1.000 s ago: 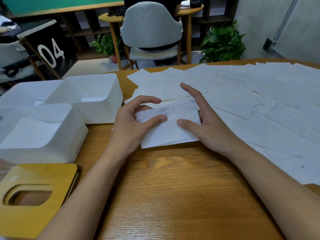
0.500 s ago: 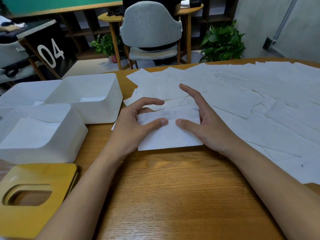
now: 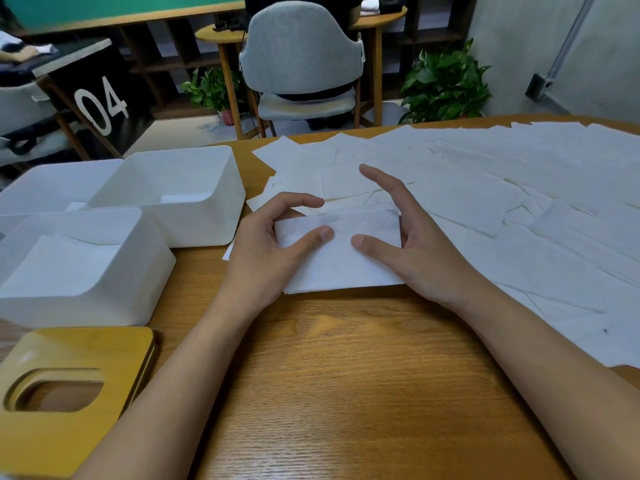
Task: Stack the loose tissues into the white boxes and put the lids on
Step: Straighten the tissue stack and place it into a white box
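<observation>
Grips folded tissue (image 3: 341, 263) by left end with curled left hand (image 3: 266, 251), thumb on top; braces right end with straight-fingered right hand (image 3: 415, 251). Table (image 3: 346, 393) wood showing toward near edge; white boxes (image 3: 204, 220) just left. Lid (image 3: 86, 348) cut off bottom-left.

A grey chair (image 3: 301, 50) is set at 12 o'clock beyond the wooden table (image 3: 346, 375), flanked by plants (image 3: 445, 84). A black "04" sign (image 3: 102, 102) is seen at 10 o'clock, a grey wall (image 3: 519, 46) at 2.
</observation>
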